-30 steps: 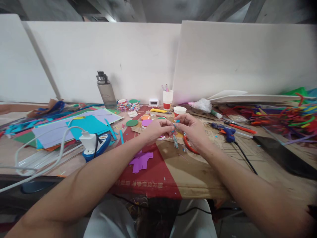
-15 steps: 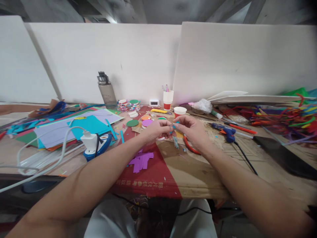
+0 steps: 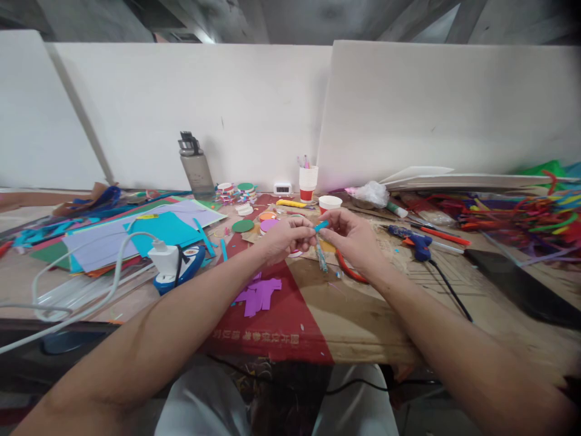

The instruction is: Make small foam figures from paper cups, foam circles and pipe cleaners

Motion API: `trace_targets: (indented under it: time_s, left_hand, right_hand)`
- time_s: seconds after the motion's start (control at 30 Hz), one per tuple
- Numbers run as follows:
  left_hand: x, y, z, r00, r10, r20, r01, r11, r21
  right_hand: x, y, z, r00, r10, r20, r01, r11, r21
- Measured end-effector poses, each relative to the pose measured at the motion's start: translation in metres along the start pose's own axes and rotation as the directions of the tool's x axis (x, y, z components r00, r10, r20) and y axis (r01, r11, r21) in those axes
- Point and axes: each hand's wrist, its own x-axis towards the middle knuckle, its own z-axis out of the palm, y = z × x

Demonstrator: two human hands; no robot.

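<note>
**craftlurker:** Since half a second ago the hands have barely shifted, but the little teal piece [image 3: 321, 226] now sits flatter, pinched level between both sets of fingertips instead of poking up.

**gluegun_gary:** yeah, only the head view to go on. Left hand [image 3: 285, 237] has its grip closed on the left end of that teal piece, right hand [image 3: 351, 237] is closed on the right end. Both hover just above the counter [image 3: 363, 315], over the cardboard sheet.

**craftlurker:** What's right underneath?

**gluegun_gary:** A thin bluish stick [image 3: 322, 258] lies on the cardboard just below the hands, and a red-handled tool [image 3: 348, 270] pokes out from under the right wrist. Can't tell exactly what tool it is.

**craftlurker:** And around that?

**gluegun_gary:** Purple paper cutout [image 3: 258, 295] near the left forearm, blue glue gun [image 3: 415, 240] off to the right, red-and-white paper cup [image 3: 329, 203] just behind the hands, grey water bottle [image 3: 195, 166] by the white wall, stack of coloured sheets [image 3: 136, 233] on the left.
</note>
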Motion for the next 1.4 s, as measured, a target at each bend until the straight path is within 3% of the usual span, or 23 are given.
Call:
trace_targets:
  time_s: [0.17, 0.33, 0.73, 0.93, 1.23, 1.3, 1.4]
  left_hand:
    - [-0.0011, 0.0039, -0.0047, 0.992, -0.101, 0.076, 0.111, 0.985, -0.130]
    - [-0.0016, 0.0043, -0.0055, 0.987, -0.140, 0.081, 0.151, 0.976, -0.157]
    - [-0.0034, 0.0062, -0.0043, 0.987, -0.127, 0.098, 0.140, 0.980, -0.142]
    - [-0.0007, 0.0045, -0.0048, 0.994, -0.088, 0.071, 0.099, 0.982, -0.161]
    - [0.0027, 0.0044, -0.0020, 0.994, -0.074, -0.075, 0.049, 0.957, -0.286]
    - [0.0028, 0.0045, -0.0006, 0.992, -0.060, -0.110, 0.024, 0.953, -0.303]
    - [0.0030, 0.0043, 0.0001, 0.992, -0.007, -0.129, -0.028, 0.964, -0.263]
  right_hand:
    - [-0.0015, -0.0017, 0.0014, 0.999, -0.014, 0.039, 0.011, 0.996, 0.090]
    - [-0.0016, -0.0022, 0.0017, 0.998, -0.036, 0.042, 0.032, 0.994, 0.101]
    - [-0.0026, -0.0023, -0.0003, 0.994, -0.058, 0.091, 0.056, 0.998, 0.017]
    - [-0.0022, 0.0013, 0.0000, 0.998, -0.047, 0.047, 0.047, 0.999, 0.006]
    - [-0.0071, -0.0006, 0.0023, 0.977, -0.202, 0.063, 0.211, 0.936, -0.281]
    - [-0.0080, -0.0023, 0.0023, 0.975, -0.200, 0.094, 0.219, 0.934, -0.282]
    - [-0.0075, -0.0048, 0.0007, 0.990, -0.126, 0.058, 0.134, 0.976, -0.171]
